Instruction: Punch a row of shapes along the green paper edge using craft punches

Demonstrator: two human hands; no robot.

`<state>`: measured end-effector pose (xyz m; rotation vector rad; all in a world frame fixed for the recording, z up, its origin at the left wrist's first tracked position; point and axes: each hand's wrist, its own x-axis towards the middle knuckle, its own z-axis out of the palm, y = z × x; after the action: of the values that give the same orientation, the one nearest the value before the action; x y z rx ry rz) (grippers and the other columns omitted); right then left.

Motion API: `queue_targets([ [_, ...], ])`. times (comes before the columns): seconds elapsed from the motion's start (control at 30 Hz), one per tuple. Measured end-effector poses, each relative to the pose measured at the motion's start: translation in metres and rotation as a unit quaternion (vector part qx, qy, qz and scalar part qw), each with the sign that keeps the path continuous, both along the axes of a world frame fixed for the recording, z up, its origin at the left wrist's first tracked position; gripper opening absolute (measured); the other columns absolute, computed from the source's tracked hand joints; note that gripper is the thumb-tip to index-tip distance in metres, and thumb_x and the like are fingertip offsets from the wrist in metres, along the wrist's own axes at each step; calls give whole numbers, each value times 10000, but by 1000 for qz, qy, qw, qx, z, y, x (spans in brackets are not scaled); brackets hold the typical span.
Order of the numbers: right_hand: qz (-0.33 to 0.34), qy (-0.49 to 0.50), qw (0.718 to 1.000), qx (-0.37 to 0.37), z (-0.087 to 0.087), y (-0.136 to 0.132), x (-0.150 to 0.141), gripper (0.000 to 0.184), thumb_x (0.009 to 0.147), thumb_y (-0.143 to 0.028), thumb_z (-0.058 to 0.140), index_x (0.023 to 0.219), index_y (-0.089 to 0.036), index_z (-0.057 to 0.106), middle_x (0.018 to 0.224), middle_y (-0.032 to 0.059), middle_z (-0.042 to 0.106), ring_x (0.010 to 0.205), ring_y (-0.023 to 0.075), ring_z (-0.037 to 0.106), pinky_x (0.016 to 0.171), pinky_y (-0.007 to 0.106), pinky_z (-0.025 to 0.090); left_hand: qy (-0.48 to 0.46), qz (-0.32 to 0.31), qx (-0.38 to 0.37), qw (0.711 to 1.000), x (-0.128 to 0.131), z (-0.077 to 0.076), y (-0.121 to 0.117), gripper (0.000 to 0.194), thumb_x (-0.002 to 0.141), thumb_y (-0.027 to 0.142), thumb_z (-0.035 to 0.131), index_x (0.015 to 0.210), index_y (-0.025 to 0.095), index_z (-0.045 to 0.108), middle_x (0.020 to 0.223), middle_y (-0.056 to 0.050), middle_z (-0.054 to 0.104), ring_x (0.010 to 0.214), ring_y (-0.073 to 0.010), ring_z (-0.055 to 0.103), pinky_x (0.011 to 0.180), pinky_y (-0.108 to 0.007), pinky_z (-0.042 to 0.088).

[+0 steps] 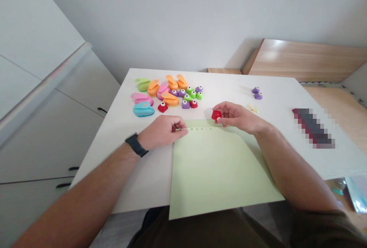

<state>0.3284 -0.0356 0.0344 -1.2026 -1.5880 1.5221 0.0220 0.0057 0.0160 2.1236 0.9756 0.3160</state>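
Note:
A pale green sheet of paper lies in front of me, its near edge hanging past the table. Along its raised far edge runs a row of several small punched holes. My left hand pinches the paper's far left corner between thumb and fingers. In my right hand is a small red craft punch, gripped by thumb and fingers at the paper's far edge. Whether the paper sits inside the punch's slot I cannot tell. Small pale paper cutouts lie just beyond my right wrist.
Several large lever punches, such as a blue one, and several small ones, such as a red one, stand at the table's back left. Two purple punches sit back right, behind a blurred dark object.

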Motion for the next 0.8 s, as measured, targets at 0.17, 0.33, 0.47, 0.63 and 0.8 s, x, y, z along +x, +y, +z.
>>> queue_targets([
  [0.17,12,-83,995,47,2,-1,4,325,821,-370,728,1092,-224,624,1036,52,704,924,192,635,820,367,510,-11,3,-10,1000,-1,2,1,277,853,449,598,850,180,662,729,5,667,629,-114,556,593,-234,430],
  [0.33,17,-155,985,79,4,-3,4,281,816,-378,714,1046,-226,655,982,42,709,832,183,628,751,346,514,-18,10,-15,1000,-2,1,2,278,856,457,606,862,183,653,722,12,642,623,-111,527,581,-236,414],
  [0.47,34,-169,982,82,4,-2,4,373,841,-400,685,1176,-238,654,1029,48,713,854,188,628,772,355,515,-19,16,-17,1000,-3,1,2,293,857,473,608,868,183,650,726,11,631,625,-112,513,575,-238,402],
  [0.63,53,-189,977,81,6,-3,3,394,849,-414,674,1213,-264,672,1077,35,715,897,189,638,800,338,505,-17,21,-13,1000,-3,2,2,301,855,480,612,872,183,656,723,14,630,609,-108,498,562,-235,388],
  [0.8,69,-201,974,79,9,-3,2,356,852,-406,670,1164,-235,674,1035,35,711,885,174,627,800,321,494,-21,26,-14,999,-2,2,3,298,853,477,617,872,182,656,727,16,628,606,-103,490,555,-230,381],
])
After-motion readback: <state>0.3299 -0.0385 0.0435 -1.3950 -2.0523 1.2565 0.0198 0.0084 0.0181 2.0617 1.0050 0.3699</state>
